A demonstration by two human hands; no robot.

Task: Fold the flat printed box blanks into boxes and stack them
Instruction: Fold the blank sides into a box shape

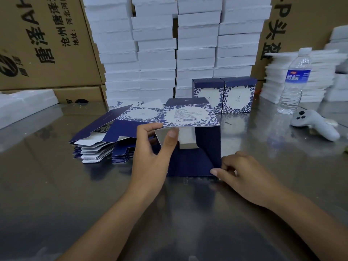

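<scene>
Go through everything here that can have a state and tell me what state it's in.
Blue-and-white printed cardboard box: on its side, near end open.
Left hand: pinches the box's silver-lined flap.
Right hand: pinches the navy flap's corner.
Pile of flat printed blanks: unfolded.
Two finished printed boxes: closed, upright.
Clear plastic water bottle: upright, capped.

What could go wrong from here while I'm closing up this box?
1. The right hand pinches the navy flap by one corner, so it may crease off its fold line.
2. The left hand holds the half-folded box right beside the stack of blanks; a slip could scatter them.
</scene>
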